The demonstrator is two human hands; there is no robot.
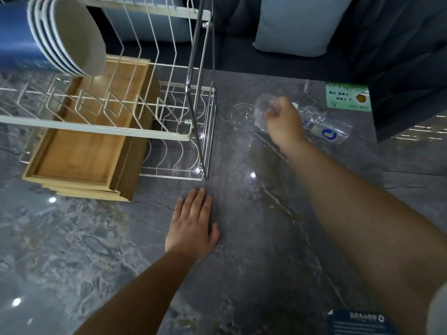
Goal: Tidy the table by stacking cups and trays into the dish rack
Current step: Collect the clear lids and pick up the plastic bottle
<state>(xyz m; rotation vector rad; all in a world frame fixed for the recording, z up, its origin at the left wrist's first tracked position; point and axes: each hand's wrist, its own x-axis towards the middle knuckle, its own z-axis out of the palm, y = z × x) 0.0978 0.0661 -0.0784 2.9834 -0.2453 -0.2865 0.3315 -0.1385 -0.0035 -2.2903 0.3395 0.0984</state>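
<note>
A clear plastic cup [262, 114] is gripped by the right hand [283, 122] near the worktop's [242, 238] far edge, tipped on its side, apparently being lifted for stacking. The left hand [193, 226] is laid flat and released on the stone, likely for support. A second clear cup [240, 114] and a plastic bottle [324, 128] lie just beside the grip. Wooden trays [79, 146] and paper cups [65, 35] are already held in the dish rack [121, 126]; bare worktop lies between rack and cup.

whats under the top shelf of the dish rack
Stacked wooden trays lie on the lower tier of the white dish rack. The rack's wires hide their far ends, so the count is unclear.
</note>
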